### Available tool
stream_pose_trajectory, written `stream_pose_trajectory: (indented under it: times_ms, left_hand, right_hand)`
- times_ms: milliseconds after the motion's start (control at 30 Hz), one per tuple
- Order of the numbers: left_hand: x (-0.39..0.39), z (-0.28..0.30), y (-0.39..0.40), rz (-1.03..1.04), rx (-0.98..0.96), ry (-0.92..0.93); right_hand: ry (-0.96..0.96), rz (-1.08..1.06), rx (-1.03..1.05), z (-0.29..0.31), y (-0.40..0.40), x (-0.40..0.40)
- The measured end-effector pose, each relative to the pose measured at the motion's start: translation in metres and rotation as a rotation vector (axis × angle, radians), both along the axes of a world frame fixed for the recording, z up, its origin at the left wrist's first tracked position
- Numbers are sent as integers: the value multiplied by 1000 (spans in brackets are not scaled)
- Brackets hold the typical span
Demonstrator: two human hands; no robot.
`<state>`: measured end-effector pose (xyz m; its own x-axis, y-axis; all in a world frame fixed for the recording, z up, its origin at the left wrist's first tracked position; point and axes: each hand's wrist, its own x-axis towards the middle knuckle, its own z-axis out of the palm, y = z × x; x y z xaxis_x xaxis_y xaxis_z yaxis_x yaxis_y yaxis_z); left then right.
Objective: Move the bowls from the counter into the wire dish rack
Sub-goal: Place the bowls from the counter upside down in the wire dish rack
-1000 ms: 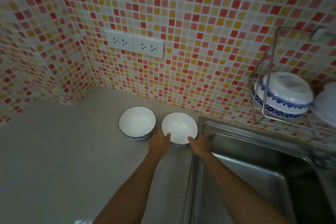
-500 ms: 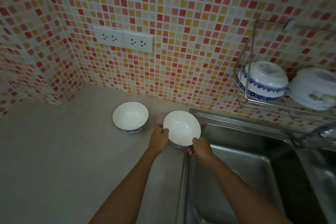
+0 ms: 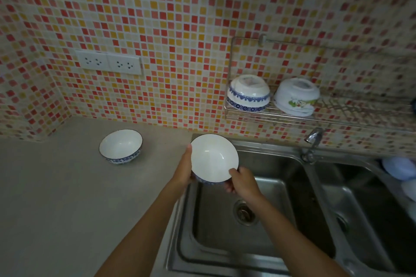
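Observation:
I hold a white bowl with a blue patterned outside (image 3: 212,157) in the air over the sink's left edge. My left hand (image 3: 183,170) grips its left rim and my right hand (image 3: 242,181) grips its near right rim. A second matching bowl (image 3: 120,146) stands upright on the grey counter (image 3: 56,198) to the left. The wire dish rack (image 3: 292,117) hangs on the tiled wall at the upper right. It carries an upside-down blue-and-white bowl (image 3: 247,94) and an upside-down white bowl with a green print (image 3: 296,96).
A steel double sink (image 3: 281,186) lies below my hands, with a drain (image 3: 244,211) and a tap (image 3: 313,139) at its back. Two wall sockets (image 3: 109,62) sit on the mosaic tiles. Pale objects (image 3: 400,167) lie at the sink's far right.
Both hands have lifted the right bowl off the counter and carried it right, over the sink edge. The view has turned right and up, showing more of the rack.

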<state>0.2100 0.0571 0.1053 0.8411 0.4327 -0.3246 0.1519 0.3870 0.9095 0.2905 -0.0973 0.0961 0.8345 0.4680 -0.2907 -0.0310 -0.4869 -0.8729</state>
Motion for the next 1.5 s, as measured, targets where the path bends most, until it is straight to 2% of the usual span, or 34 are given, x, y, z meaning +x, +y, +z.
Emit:
stream_pose_trajectory:
  times_ms: [267,400,533,667,767,900,1067,1167,1400,1500]
  left_hand:
    - [29,19,-65,147,59,-4]
    - [47,47,-90,124,103,-108]
    - [66,72,-99,141,175,-176]
    - [84,98,-99,117,174,-235]
    - [97,120,-102,183,230,-234]
    - [115,143,-103,228,289,-261]
    - [144,167,-99,238,322,-291]
    - [164,173,-92,248,351,-299]
    - [209,189,-93,291,471,-334]
    - [226,198,-100,296,662,-361]
  right_hand:
    - [-40,-22,123,35,-74,21]
    - [-84,-27,193,68,-102,42]
    - [-347,-32,220,97,-123,66]
    - [-586,-156,257,118,-134,102]
    - [-772,-221,256,129,-139,128]
    - [-928,-234,118,131,-138,166]
    - [-921,-105,-291,105,-134,200]
    - [-1045,-69,-482,84,-130,207]
    - [-1123,-121,-491,77,-128,208]
    - [-1122,-138,-484,76,-127,209]
